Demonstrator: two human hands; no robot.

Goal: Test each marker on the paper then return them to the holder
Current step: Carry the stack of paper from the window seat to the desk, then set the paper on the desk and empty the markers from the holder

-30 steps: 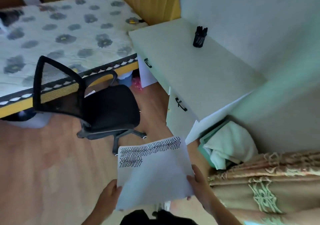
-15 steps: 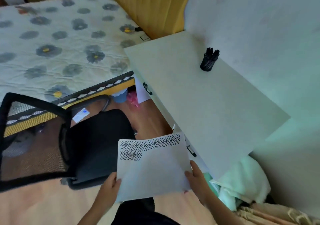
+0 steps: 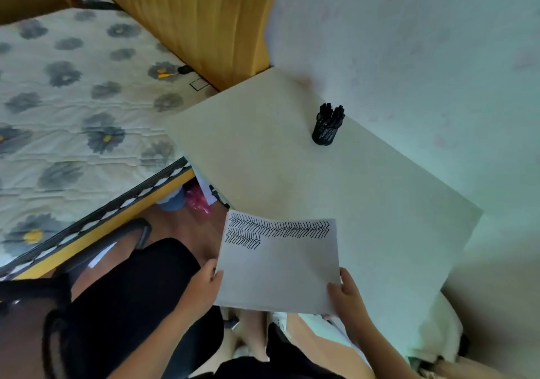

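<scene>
Both hands pinch the paper (image 3: 277, 267), left hand (image 3: 204, 283) and right hand (image 3: 346, 296) on its near corners. Holder (image 3: 323, 133) with markers (image 3: 331, 112) stands upright ahead on desk (image 3: 263, 150), nearer the right hand.

Pale desk (image 3: 292, 159) beside flowered bed (image 3: 73, 101)
</scene>
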